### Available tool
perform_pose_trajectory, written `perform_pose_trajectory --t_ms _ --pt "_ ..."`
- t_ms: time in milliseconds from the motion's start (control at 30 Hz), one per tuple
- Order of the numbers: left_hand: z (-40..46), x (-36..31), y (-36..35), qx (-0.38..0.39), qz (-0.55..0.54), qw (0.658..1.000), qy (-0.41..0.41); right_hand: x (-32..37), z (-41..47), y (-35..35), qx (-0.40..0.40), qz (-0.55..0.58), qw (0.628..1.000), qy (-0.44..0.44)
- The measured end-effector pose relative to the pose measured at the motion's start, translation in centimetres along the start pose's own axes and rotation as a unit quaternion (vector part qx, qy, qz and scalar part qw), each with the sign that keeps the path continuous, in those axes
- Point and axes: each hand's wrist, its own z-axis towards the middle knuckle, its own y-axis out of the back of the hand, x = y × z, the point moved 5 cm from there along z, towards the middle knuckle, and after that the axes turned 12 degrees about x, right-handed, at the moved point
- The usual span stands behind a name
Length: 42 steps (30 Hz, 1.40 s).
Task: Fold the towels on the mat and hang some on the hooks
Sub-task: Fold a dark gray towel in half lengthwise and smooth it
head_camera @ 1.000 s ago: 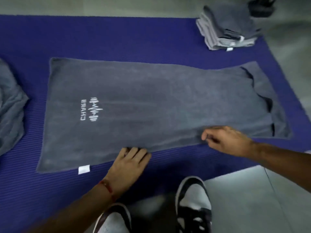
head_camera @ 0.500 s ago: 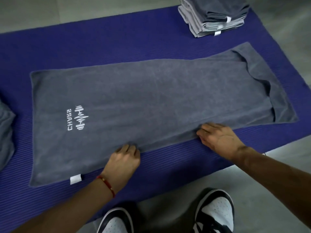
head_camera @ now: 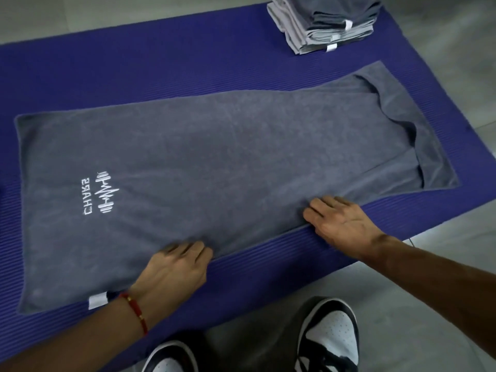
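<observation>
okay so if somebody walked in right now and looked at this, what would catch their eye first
Most likely the big grey towel spread flat along the purple mat, its white logo toward the left end and its right end folded over on itself. Next, the two hands at its near edge: the left hand with fingertips tucked at the hem, the right hand on the cloth. A stack of folded towels sits at the mat's far right corner.

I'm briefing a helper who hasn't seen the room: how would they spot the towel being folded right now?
Find the purple mat on the pale floor. The towel is the big grey one spread flat across its middle, with the left hand and right hand at its near edge. Unlike the folded stack at the far corner, it lies open and shows a white logo.
</observation>
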Motion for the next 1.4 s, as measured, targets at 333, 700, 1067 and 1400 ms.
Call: perform_pose_trajectory --t_ms 333,700,1067,1400 --pt "9.7 -0.1 4.5 0.066 0.054 0.981 -0.175 -11.4 -10.1 -1.6 -0.059 0.248 0.852 -0.456" --pt "29.0 -2.2 3.3 0.095 0.044 0.994 -0.017 -20.8 -14.8 -6.2 -0.117 0.413 0.502 -0.751" --pt "32.6 2.3 2.0 0.083 0.018 0.99 0.11 -24.0 -16.2 -4.6 -0.158 0.317 0.619 -0.701" --pt "32.4 2.4 1.9 0.066 -0.009 0.99 0.125 -36.9 12.4 2.3 -0.009 0.134 0.935 -0.328"
